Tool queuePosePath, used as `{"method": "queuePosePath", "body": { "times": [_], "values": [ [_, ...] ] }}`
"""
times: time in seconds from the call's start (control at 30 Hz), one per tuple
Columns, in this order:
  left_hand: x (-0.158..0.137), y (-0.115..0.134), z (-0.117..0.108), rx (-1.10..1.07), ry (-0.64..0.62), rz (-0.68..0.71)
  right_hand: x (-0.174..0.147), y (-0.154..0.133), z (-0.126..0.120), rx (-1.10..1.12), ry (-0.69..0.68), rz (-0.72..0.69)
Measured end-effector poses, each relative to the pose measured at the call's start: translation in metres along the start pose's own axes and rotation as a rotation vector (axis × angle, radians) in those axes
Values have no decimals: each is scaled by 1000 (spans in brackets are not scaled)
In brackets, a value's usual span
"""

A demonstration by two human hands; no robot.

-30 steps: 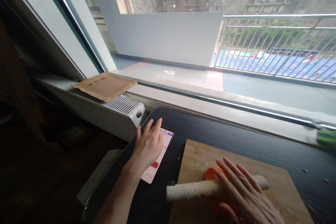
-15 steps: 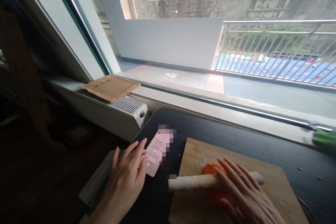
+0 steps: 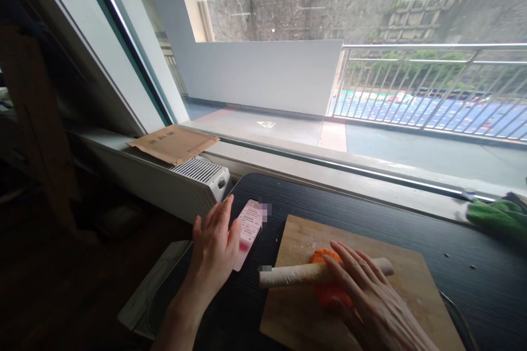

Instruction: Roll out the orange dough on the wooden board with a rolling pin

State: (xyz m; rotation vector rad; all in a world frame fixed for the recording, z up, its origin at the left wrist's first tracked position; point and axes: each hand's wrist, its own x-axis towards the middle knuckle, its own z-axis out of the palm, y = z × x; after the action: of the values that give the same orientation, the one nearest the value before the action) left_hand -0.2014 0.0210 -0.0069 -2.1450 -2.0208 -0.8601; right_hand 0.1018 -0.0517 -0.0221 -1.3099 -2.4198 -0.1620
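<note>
My left hand [image 3: 216, 238] is at the left edge of a phone [image 3: 249, 233], fingers stretched out and holding nothing; its thumb overlaps the phone's edge, and I cannot tell whether it touches. Lines of text fill the lit screen. My right hand [image 3: 364, 285] lies flat across a pale wooden rolling pin [image 3: 294, 276], with its fingers extended. Beneath the pin is a flattened orange piece [image 3: 324, 255] that looks like dough, partly hidden by the pin and the hand. Both rest on a wooden board [image 3: 411, 271].
The board and phone are on a black table [image 3: 263, 189]. Beyond it run a window sill and glass. A brown envelope [image 3: 175, 142] lies on a white heater [image 3: 206, 171] at the left. A green cloth [image 3: 500, 216] sits at the right, with small crumbs nearby.
My left hand has shifted slightly toward the phone's upper part, and the text on the screen differs. The right hand still rests on the rolling pin. The whole view has turned a little.
</note>
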Motion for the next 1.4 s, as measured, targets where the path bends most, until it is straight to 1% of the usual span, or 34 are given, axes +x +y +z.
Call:
{"method": "queuePosePath", "body": {
  "times": [0.1, 0.2, 0.33, 0.4, 0.47, 0.57, 0.6, 0.67, 0.73, 0.77, 0.8, 0.87, 0.93, 0.97, 1.03, 1.1, 1.13, 1.17, 1.2, 1.27, 1.3, 1.33, 1.37, 1.4],
  "values": [
    [-2, 1, -7, -1, 38, -4, 0, 1, -8, 42, -77, 18],
    [-19, 0, -14, 14, -3, -12, -1, 5, -14, 68, -151, 61],
    [-49, -5, -18, 57, -89, -12, -5, 10, -12, 45, -123, 78],
    [-54, -6, -16, 80, -130, -24, -8, 12, -9, 30, -106, 67],
    [-48, -3, -11, 89, -170, -39, -9, 11, -8, 23, -104, 74],
    [-22, 9, -3, 50, -203, -26, -10, 7, -9, 11, -112, 110],
    [-12, 15, -1, 27, -190, -6, -9, 6, -11, 6, -110, 118],
    [4, 30, -1, -15, -108, 35, -7, 4, -14, 3, -104, 119],
    [9, 47, -3, -52, -18, 81, -3, 4, -16, 20, -120, 102],
    [8, 56, -3, -71, 0, 114, -1, 4, -16, 36, -135, 94],
    [4, 65, -3, -90, -8, 154, 2, 5, -16, 56, -150, 92],
    [-8, 80, -1, -122, -77, 242, 6, 8, -17, 107, -169, 99],
    [-19, 90, 1, -140, -129, 301, 8, 12, -19, 169, -150, 104],
    [-23, 92, 1, -146, -121, 312, 6, 14, -22, 198, -130, 111],
    [-26, 93, -1, -169, -39, 321, -1, 21, -32, 230, -94, 154],
    [-25, 93, -5, -222, 76, 320, -12, 29, -43, 223, -89, 250],
    [-24, 93, -6, -254, 110, 307, -18, 34, -48, 212, -98, 315],
    [-23, 96, -5, -280, 90, 280, -24, 38, -52, 202, -110, 386],
    [-22, 100, -3, -296, 22, 248, -30, 42, -55, 201, -121, 461],
    [-21, 112, 5, -299, -199, 200, -38, 48, -57, 239, -153, 602],
    [-21, 120, 10, -292, -308, 198, -40, 49, -56, 271, -167, 656],
    [-22, 128, 15, -286, -390, 209, -42, 50, -54, 303, -179, 697],
    [-21, 135, 19, -283, -433, 222, -44, 50, -52, 327, -185, 723],
    [-21, 142, 23, -282, -451, 231, -45, 49, -50, 341, -187, 738]
  ]
}}
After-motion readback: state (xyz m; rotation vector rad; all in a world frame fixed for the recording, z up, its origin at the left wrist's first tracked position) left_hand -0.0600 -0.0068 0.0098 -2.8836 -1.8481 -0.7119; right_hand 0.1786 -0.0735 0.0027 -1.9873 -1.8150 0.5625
